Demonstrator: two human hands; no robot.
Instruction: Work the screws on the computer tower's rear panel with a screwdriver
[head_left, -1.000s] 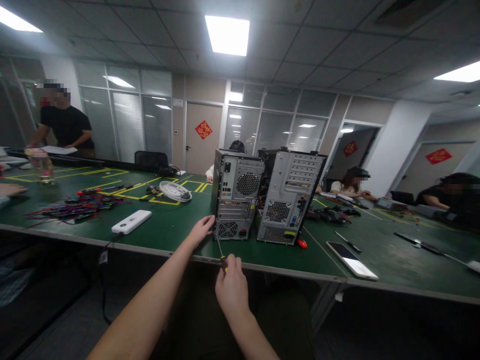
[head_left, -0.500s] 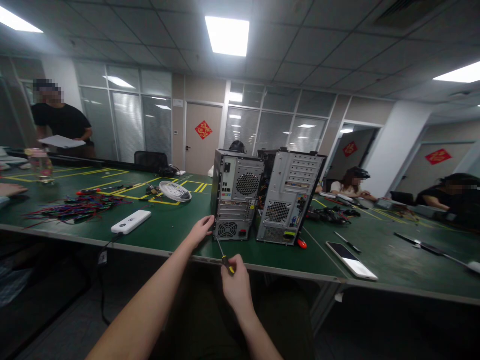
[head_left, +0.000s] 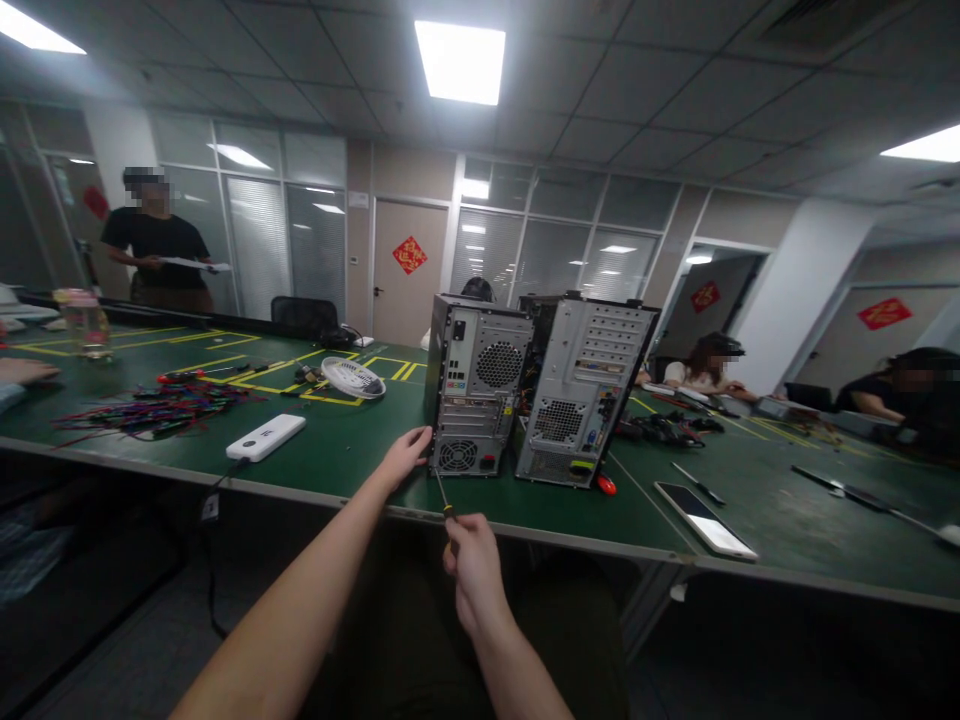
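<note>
Two computer cases stand side by side on the green table, their rear panels facing me. My left hand [head_left: 406,457] rests with outstretched fingers against the lower left edge of the left computer case [head_left: 472,427]. A screwdriver [head_left: 448,508] is gripped in my right hand [head_left: 476,562], its handle mostly covered by the fingers. The metal shaft points up to the bottom left corner of that case's back; a screw there is too small to make out. Close by on the right is the other computer case [head_left: 591,345], with dark parts showing between the two.
A white power bank [head_left: 266,438] with a cable lies left, near bundled coloured wires [head_left: 161,405] and a white round basket [head_left: 352,378]. On the right are a phone [head_left: 705,520], another screwdriver [head_left: 697,482] and black cables [head_left: 675,428]. Other people are around the table.
My right hand has shifted its grip on the screwdriver, covering more of the handle. My left hand stays at the case. The standing person has straightened up and moved right.
</note>
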